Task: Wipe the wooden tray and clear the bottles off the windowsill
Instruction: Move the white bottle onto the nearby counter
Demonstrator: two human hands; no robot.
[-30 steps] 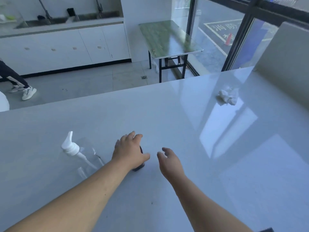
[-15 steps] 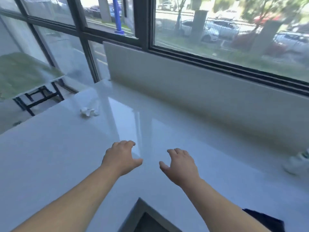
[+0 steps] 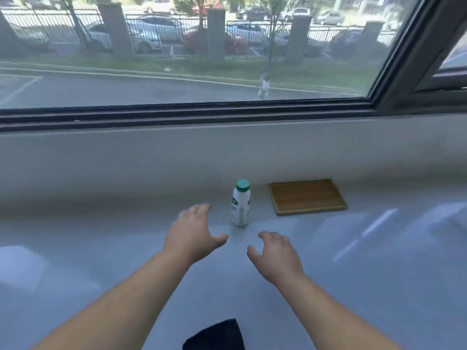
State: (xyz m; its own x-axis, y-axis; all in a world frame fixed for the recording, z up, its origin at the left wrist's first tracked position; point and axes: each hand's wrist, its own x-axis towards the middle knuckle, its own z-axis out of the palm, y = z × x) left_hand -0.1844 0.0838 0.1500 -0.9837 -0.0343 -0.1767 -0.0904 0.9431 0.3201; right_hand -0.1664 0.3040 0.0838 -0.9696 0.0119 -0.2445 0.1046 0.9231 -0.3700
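Note:
A white bottle point(image 3: 240, 203) with a green cap stands upright on the pale windowsill point(image 3: 101, 223), close to the low wall under the window. To its right a shallow wooden tray point(image 3: 307, 197) lies flat against that wall, with nothing in it. My left hand point(image 3: 194, 234) hovers open just left of and in front of the bottle, without touching it. Slightly nearer to me, my right hand point(image 3: 275, 255) is also open, below the bottle and holding nothing.
A dark cloth point(image 3: 217, 335) lies at the bottom edge between my forearms. The low wall point(image 3: 126, 157) and the dark window frame point(image 3: 177, 113) close off the far side. Outside are a road, a fence and parked cars.
My view has swung right from the counter with the spray bottle to the window. The bottle and tray have come into sight. My left hand has left the dark object it rested on.

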